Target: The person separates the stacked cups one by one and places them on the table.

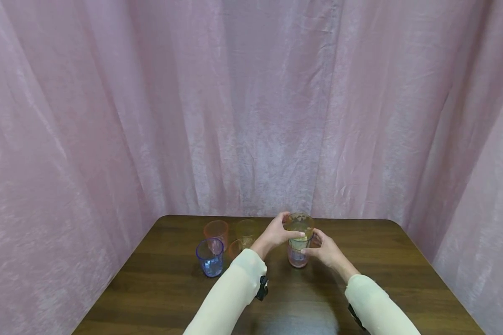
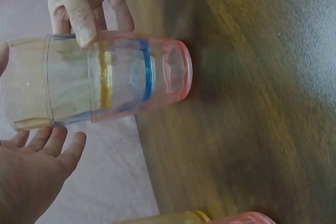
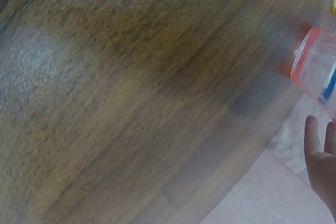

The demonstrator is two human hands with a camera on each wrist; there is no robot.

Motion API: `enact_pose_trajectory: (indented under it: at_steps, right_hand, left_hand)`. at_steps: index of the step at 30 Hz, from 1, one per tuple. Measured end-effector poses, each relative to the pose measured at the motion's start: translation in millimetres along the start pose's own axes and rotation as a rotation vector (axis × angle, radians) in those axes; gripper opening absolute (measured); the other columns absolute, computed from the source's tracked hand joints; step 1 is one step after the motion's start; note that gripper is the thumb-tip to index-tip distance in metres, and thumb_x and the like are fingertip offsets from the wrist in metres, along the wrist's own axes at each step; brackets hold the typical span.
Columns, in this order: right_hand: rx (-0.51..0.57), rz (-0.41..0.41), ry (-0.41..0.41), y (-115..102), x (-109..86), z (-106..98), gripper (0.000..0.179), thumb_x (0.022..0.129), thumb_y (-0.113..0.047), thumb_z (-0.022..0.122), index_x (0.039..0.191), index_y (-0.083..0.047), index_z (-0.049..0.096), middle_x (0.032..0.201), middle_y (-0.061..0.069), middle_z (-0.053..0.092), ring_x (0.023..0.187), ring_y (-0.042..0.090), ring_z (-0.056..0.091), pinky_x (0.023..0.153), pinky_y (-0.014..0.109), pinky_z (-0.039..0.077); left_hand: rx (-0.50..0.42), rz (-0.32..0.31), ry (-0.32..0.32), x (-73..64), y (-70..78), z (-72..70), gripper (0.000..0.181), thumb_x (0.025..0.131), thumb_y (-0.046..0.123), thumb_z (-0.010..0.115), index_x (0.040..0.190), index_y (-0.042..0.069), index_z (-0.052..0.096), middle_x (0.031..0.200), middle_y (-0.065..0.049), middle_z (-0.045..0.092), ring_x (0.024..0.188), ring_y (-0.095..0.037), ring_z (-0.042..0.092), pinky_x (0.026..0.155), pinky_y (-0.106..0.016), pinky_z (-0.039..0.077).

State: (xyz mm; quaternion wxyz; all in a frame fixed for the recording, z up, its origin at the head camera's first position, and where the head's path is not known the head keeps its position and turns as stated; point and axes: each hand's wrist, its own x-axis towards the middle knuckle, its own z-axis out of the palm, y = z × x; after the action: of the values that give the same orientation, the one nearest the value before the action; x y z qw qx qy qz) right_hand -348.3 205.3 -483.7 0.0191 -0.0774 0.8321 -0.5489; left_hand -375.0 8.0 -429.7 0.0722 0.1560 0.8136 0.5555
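A stack of clear tumblers stands upright on the table: a pink-tinted tumbler (image 1: pixel 297 263) at the bottom, a blue-rimmed tumbler (image 2: pixel 68 77) nested in it, and a yellow tumbler (image 1: pixel 300 220) on top. My left hand (image 1: pixel 274 236) holds the yellow tumbler, thumb on the near side and fingers round the far side. Lower down, my right hand (image 1: pixel 328 251) grips the blue-rimmed tumbler, its thumb (image 2: pixel 85 32) close above the pink rim. Only some fingers (image 3: pixel 312 137) of the right hand and the pink base show in the right wrist view.
Left of my left forearm stand a blue tumbler (image 1: pixel 210 263), an orange-pink tumbler (image 1: pixel 216 229) and a yellow tumbler (image 1: pixel 246 228). Another orange tumbler (image 1: pixel 234 249) is partly hidden by my sleeve. Pink curtains (image 1: pixel 272 116) hang behind the wooden table (image 1: pixel 381 260).
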Motion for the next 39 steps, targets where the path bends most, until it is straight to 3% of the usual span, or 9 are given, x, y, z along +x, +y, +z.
enact_pose_trajectory:
  at_steps: [8,21,27,39]
  right_hand:
    - [-0.007,-0.017,0.009,-0.4,0.3,-0.9,0.093,0.083,-0.016,0.082,0.151,0.01,0.023,0.149,0.034,0.035,0.136,0.05,0.036,0.107,0.06,0.035]
    - [0.011,-0.042,0.016,2.8,1.0,1.8,0.085,0.083,-0.011,0.082,0.149,0.007,0.032,0.145,0.031,0.043,0.132,0.048,0.042,0.106,0.059,0.038]
    - [0.026,-0.037,0.018,2.4,3.0,0.6,0.085,0.082,-0.01,0.082,0.149,0.006,0.032,0.145,0.031,0.043,0.133,0.047,0.043,0.107,0.058,0.036]
    - [0.026,-0.043,0.021,2.6,-0.8,-4.6,0.086,0.083,-0.009,0.081,0.15,0.007,0.03,0.147,0.033,0.039,0.135,0.05,0.038,0.107,0.061,0.034]
  left_hand:
    - [0.007,-0.006,0.007,2.9,0.7,5.1,0.088,0.08,0.024,0.086,0.15,0.006,0.036,0.145,-0.015,0.047,0.134,-0.037,0.043,0.105,-0.052,0.042]
    - [0.025,0.005,0.055,1.7,6.3,-0.6,0.089,0.079,0.038,0.085,0.149,0.006,0.04,0.143,-0.015,0.05,0.131,-0.034,0.047,0.105,-0.05,0.042]
    - [-0.054,0.037,0.039,4.6,23.1,-11.6,0.092,0.079,0.039,0.084,0.151,0.008,0.036,0.141,-0.014,0.051,0.128,-0.033,0.05,0.104,-0.049,0.043]
    - [-0.085,0.098,0.034,4.8,48.4,-44.9,0.093,0.078,0.038,0.085,0.152,0.011,0.036,0.145,-0.011,0.046,0.133,-0.032,0.044,0.106,-0.047,0.042]
